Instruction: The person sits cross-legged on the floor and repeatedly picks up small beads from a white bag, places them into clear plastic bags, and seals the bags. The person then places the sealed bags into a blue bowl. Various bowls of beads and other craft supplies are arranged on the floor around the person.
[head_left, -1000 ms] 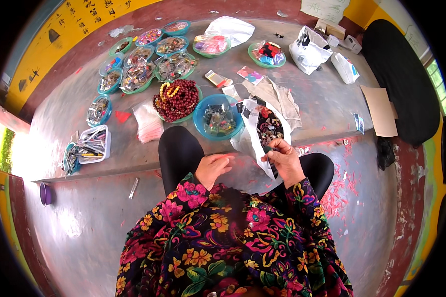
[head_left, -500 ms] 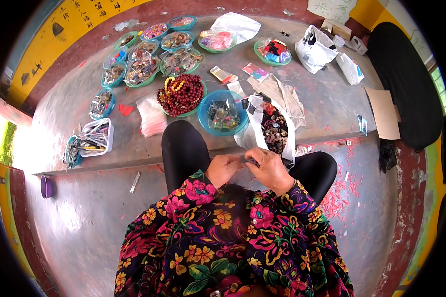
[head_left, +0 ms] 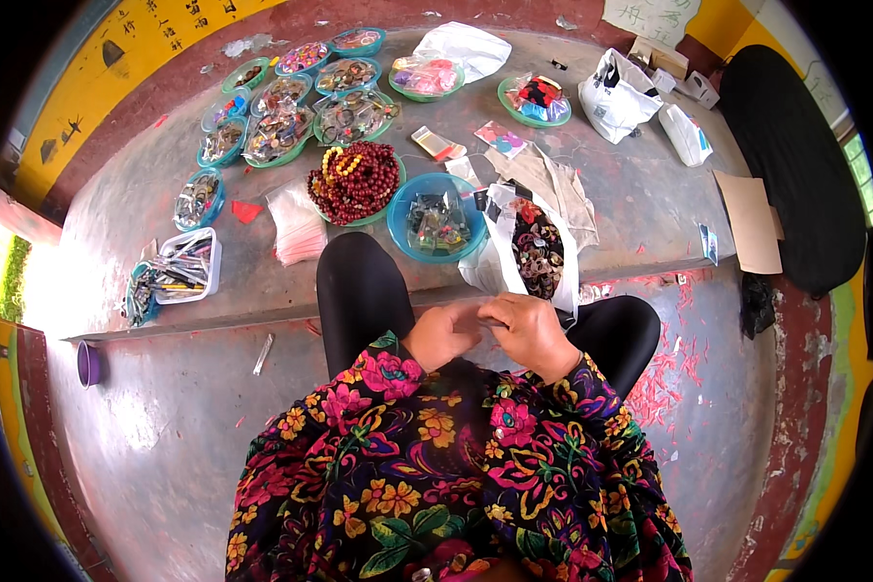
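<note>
Far to the left of the hands sits a white tub (head_left: pixel 189 267) of tools on the grey slab (head_left: pixel 650 209), with small teal dishes (head_left: pixel 262 131) of trinkets ranged beyond it. Closer in, up and left of the grip, lies a stack of clear bags (head_left: pixel 296 228), then a bowl of red beads (head_left: pixel 356 181), and straight ahead of the knuckles a blue bowl (head_left: pixel 438 218) of mixed pieces.

The left hand (head_left: pixel 443 335) is curled into a loose fist, its fingers pressed against those of the right hand (head_left: pixel 532 333) — the two meet just above the lap, between the black-clad knees. A second ago the right hand was raised toward the white bag (head_left: pixel 535 250) of dark rings, apart from the left; since then it has dropped back and joined it. So the reaching looks finished and fine fingerwork is now in hand. Whatever is pinched between the fingertips is too small to make out — perhaps a ring or a thread — and I cannot tell which hand truly holds it; it lies hidden where the fingers touch.

Just up and right of the grip the white bag stands open. Further right lie a brown card (head_left: pixel 752 221) and a black mat (head_left: pixel 795 165).
</note>
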Demonstrator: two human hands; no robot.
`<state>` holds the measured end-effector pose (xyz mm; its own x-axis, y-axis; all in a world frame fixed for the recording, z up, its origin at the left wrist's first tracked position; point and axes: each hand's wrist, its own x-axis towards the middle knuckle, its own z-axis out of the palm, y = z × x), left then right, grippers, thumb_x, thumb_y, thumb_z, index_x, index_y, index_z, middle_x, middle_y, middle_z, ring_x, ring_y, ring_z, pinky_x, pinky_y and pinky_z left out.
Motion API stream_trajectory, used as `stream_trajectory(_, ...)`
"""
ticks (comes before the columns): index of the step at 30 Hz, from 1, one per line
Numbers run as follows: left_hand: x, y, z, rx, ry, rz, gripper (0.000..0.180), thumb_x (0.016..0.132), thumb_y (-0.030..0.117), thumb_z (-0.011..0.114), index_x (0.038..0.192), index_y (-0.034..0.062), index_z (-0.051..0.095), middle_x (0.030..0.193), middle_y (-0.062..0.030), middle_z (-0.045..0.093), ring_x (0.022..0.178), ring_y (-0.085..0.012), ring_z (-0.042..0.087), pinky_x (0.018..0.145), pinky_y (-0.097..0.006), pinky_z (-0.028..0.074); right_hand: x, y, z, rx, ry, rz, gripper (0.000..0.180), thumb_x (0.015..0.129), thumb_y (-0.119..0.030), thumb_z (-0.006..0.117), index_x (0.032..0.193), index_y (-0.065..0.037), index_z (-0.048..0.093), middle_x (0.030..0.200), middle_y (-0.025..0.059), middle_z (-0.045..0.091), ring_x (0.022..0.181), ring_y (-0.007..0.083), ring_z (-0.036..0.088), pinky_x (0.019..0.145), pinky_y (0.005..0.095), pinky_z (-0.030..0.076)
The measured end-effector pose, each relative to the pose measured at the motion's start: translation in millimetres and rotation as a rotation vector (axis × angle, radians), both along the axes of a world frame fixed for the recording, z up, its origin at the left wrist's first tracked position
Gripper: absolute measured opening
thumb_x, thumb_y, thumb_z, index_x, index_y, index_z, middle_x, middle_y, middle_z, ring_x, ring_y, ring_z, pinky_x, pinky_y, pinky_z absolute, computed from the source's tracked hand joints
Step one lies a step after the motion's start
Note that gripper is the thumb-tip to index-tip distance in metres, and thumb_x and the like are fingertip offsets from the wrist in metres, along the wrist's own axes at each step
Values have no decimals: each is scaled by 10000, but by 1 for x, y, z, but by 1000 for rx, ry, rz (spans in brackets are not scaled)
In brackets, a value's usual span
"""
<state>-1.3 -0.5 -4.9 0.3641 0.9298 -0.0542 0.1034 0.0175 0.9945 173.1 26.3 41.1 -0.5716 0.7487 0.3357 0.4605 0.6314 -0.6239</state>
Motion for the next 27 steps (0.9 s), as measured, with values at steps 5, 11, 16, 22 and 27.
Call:
stream_trajectory(5, -1, -2, 2, -3, 142, -73, 321, 813, 112, 599, 1124, 44, 561, 870, -23, 625, 674, -61, 550, 608, -232, 454, 4, 1, -4, -135, -89, 0, 127, 715, -111, 577, 833, -79, 606, 766, 130, 608, 696, 321, 592, 589, 386, 476)
stream_trajectory(11, 0, -2, 20, -237, 9, -55, 345, 840, 154, 559, 1176, 76, 537, 946, -71, 610, 660, -114, 597, 570, -258, 507, -1, -3, 9, 20, -179, -166, 221, 699, -111, 627, 919, -108, 604, 747, 86, 611, 753, 289, 600, 665, 389, 467)
stream_trajectory(16, -2, 1, 20, -389, -186, 25, 340, 858, 155, 548, 1189, 74, 539, 980, -15, 592, 803, -84, 577, 627, -250, 526, -7, -2, 31, 282, 43, -243, 234, 653, -36, 657, 878, -91, 625, 716, 19, 601, 762, 240, 590, 740, 397, 442)
stream_trajectory(22, -4, 3, 14, -399, -241, 69, 339, 866, 130, 528, 1200, 77, 531, 1062, -12, 572, 896, -83, 559, 735, -256, 519, -3, -15, 25, 93, 3, -157, 192, 677, -14, 618, 853, -86, 638, 673, 68, 607, 643, 255, 594, 576, 357, 467)
stream_trajectory(27, -1, 0, 13, -358, -258, 19, 280, 885, 88, 516, 1159, 40, 546, 1013, -19, 600, 877, -94, 588, 748, -252, 523, -1, -11, 10, 15, -83, -151, 129, 739, -100, 564, 842, -109, 642, 640, 123, 592, 560, 310, 584, 483, 384, 458)
